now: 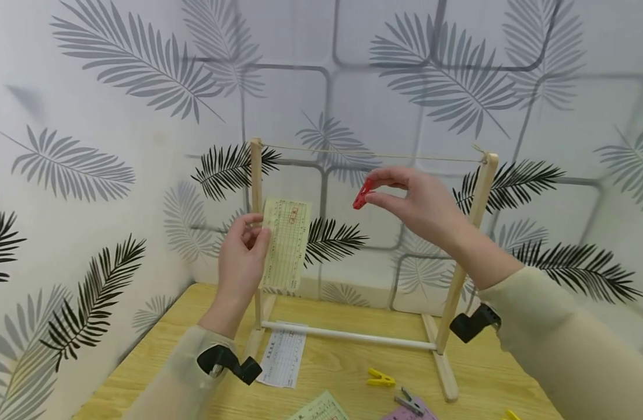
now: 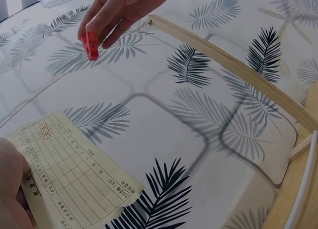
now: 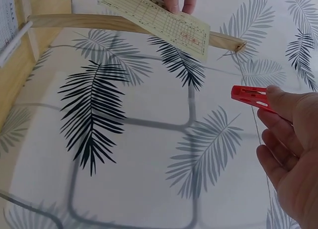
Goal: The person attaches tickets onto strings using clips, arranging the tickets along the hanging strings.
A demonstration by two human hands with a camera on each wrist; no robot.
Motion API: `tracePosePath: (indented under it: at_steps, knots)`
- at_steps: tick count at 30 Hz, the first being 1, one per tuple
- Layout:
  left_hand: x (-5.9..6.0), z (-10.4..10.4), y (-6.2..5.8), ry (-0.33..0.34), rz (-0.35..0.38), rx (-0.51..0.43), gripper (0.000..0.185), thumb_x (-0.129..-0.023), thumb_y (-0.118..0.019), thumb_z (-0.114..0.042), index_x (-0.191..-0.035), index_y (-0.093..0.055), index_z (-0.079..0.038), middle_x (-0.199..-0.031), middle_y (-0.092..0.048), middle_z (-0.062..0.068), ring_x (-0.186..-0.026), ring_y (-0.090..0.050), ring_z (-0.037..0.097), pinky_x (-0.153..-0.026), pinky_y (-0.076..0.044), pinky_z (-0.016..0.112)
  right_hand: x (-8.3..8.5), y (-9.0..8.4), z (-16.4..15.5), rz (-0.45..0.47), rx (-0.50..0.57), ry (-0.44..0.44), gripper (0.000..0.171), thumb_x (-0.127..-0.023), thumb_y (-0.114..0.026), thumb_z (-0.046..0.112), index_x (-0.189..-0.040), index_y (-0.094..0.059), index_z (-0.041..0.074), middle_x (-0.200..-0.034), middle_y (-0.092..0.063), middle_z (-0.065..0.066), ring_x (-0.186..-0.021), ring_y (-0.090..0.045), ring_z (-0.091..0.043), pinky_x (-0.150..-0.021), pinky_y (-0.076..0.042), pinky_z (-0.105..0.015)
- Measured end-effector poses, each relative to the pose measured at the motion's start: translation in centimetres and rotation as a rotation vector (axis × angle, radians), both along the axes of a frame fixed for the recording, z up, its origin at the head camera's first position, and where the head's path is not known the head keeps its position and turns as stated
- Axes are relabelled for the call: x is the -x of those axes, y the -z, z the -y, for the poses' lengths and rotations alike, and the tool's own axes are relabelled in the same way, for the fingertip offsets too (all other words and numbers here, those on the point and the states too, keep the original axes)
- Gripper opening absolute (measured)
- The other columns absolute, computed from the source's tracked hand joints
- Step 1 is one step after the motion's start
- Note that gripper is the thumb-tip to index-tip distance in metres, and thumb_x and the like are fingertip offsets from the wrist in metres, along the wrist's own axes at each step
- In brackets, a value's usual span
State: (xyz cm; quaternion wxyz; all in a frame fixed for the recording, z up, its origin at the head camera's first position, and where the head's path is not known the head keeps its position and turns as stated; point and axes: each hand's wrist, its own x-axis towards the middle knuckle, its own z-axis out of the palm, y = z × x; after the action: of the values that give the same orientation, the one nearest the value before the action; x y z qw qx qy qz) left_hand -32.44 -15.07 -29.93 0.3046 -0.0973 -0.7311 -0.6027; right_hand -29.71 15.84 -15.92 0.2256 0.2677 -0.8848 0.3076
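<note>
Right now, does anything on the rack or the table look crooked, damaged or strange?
Nothing looks damaged. Only the wooden rack's right post leans while the left post stands straight, and spare pegs and paper slips lie loose on the table.

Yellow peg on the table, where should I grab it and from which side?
The yellow peg lies flat on the table, clear of the grey peg. Probably come from straight above and pinch its two long sides near the middle; lying flat, it offers no other easy grip.

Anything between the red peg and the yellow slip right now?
Nothing: between the red peg and the yellow slip there is only open air before the leaf-print backdrop, as the head view shows.
</note>
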Motion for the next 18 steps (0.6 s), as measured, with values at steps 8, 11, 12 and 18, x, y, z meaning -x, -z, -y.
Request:
tracePosePath:
  at_steps: [8, 11, 12, 18]
  knots:
    - [0.2, -0.4, -1.0, 0.028, -0.025, -0.002, 0.025, -0.111, -0.067, -0.013, -0.135, -0.066, -0.010, -0.111, -0.077, 0.012, -0.095, -0.065, 0.023, -0.080, -0.050, 0.033, 0.8, -3.4, 1.5, -0.045, 0.024, 0.005, 0.034, -0.104, -0.081, 0.021, -0.136, -0.076, 0.011, -0.133, -0.077, -0.004, -0.133, -0.067, -0.024, -0.107, -0.054, -0.048]
    - [0.2, -0.5, -1.3, 0.040, -0.015, 0.001, 0.022, -0.112, -0.066, -0.014, -0.133, -0.065, -0.009, -0.110, -0.076, 0.012, -0.095, -0.065, 0.024, -0.082, -0.050, 0.036, 1.2, -4.3, 2.1, -0.056, 0.014, 0.021, 0.032, -0.105, -0.080, 0.022, -0.136, -0.076, 0.012, -0.133, -0.077, -0.002, -0.133, -0.067, -0.022, -0.106, -0.054, -0.046]
    - [0.2, -0.4, -1.4, 0.041, -0.012, 0.000, 0.022, -0.112, -0.066, -0.014, -0.133, -0.065, -0.009, -0.110, -0.076, 0.012, -0.095, -0.065, 0.024, -0.082, -0.050, 0.037, 1.4, -4.6, 2.3, -0.061, 0.009, 0.025, 0.032, -0.105, -0.080, 0.022, -0.135, -0.076, 0.013, -0.133, -0.077, -0.002, -0.132, -0.067, -0.021, -0.107, -0.054, -0.046]
    - [0.6, 0.1, -1.7, 0.033, -0.007, 0.000, 0.021, -0.113, -0.064, -0.016, -0.133, -0.063, -0.008, -0.111, -0.076, 0.013, -0.096, -0.063, 0.024, -0.084, -0.049, 0.038, 2.7, -5.7, 4.1, -0.109, 0.017, 0.049, 0.030, -0.107, -0.078, 0.021, -0.136, -0.075, 0.012, -0.129, -0.078, -0.001, -0.129, -0.069, -0.019, -0.109, -0.051, -0.042]
